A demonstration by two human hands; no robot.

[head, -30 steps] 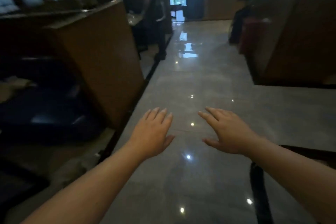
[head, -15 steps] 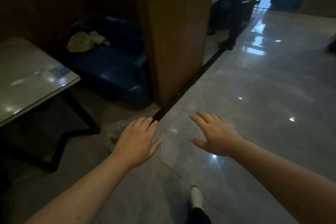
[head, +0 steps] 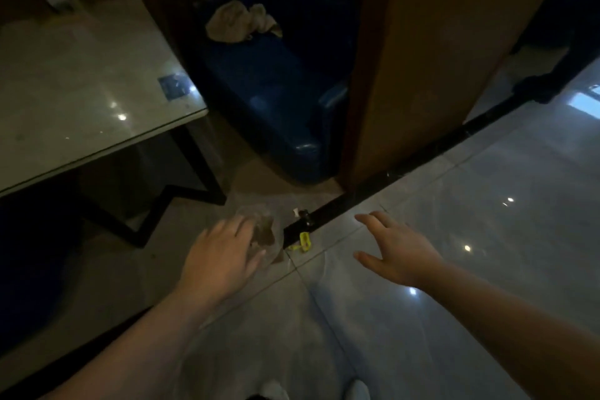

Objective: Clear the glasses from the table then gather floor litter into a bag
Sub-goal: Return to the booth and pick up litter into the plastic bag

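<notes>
A crumpled clear plastic bag [head: 264, 232] lies on the floor beside the black floor strip [head: 373, 198]. My left hand [head: 220, 256] hovers just over its near side, fingers spread, holding nothing. A small yellow piece of litter [head: 302, 242] and a tiny white scrap with a dark bit [head: 300, 214] lie right of the bag, by the strip's end. My right hand [head: 397, 252] is open over the glossy tiles, to the right of the litter. The pale table [head: 81, 84] at the left shows no glasses.
A blue seat [head: 276, 101] with a beige cloth [head: 242, 23] stands behind the litter. A tall wooden partition [head: 431, 52] rises to its right. The table's black legs [head: 168, 201] stand left of the bag. My white shoes [head: 357, 391] show at the bottom edge.
My view has swung left and down from the aisle to the booth floor. The bag and litter have come into sight, and both hands now reach low toward them.
</notes>
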